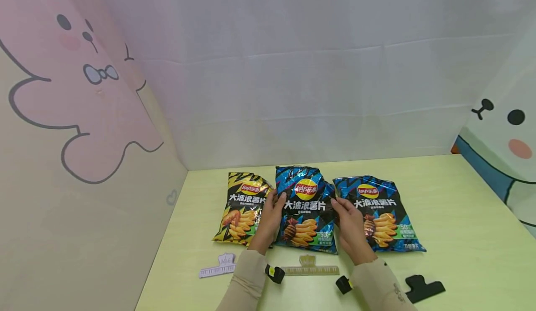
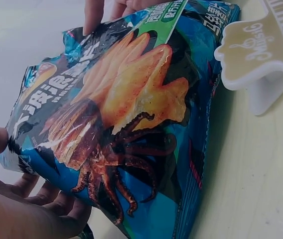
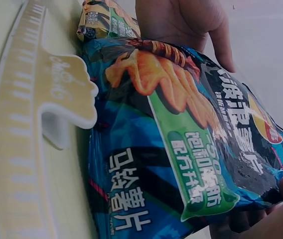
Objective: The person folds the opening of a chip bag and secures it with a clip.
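Observation:
A blue-and-black bag of potato chips (image 1: pixel 305 213) stands between my two hands, its printed front facing me. My left hand (image 1: pixel 269 220) grips its left side, thumb on the front and the other fingers behind the edge, as the left wrist view shows. On the opposite side my right hand (image 1: pixel 352 227) holds the bag the same way, thumb in front. The bag's top corner looks uneven and slanted. Just in front of it lies a gold clip (image 1: pixel 310 270) with a piano-key pattern, marked "Music" in the left wrist view.
Left of the held bag lies a yellow-and-black chip bag (image 1: pixel 240 211), partly behind my left hand. A second blue chip bag (image 1: pixel 383 220) lies to the right. Nearer me are a lilac clip (image 1: pixel 217 270) and a black clip (image 1: pixel 425 288). A pale curtain (image 1: pixel 310 92) hangs behind the table.

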A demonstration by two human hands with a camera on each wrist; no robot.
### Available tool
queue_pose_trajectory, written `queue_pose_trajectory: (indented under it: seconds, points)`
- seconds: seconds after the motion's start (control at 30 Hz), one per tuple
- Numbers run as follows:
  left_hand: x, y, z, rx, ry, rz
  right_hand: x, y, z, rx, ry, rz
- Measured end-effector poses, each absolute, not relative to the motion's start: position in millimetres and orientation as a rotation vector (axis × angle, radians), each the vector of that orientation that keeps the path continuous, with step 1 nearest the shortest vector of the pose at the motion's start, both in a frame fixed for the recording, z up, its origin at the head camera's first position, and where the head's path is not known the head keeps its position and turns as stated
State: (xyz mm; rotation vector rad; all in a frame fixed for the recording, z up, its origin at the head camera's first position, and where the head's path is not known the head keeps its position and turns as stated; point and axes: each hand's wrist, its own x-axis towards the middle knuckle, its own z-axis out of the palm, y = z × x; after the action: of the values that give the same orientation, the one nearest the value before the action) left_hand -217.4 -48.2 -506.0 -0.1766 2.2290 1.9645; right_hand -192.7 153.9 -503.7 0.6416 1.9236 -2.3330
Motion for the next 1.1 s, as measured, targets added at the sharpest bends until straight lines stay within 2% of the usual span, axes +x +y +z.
queue_pose_trajectory:
  seconds: [1.1]
  points:
    - [-215.4, -55.8, -507.5, -0.203, 2.252, 1.914, -189.0, 160.0, -498.5, 0.593, 1.942, -2.375]
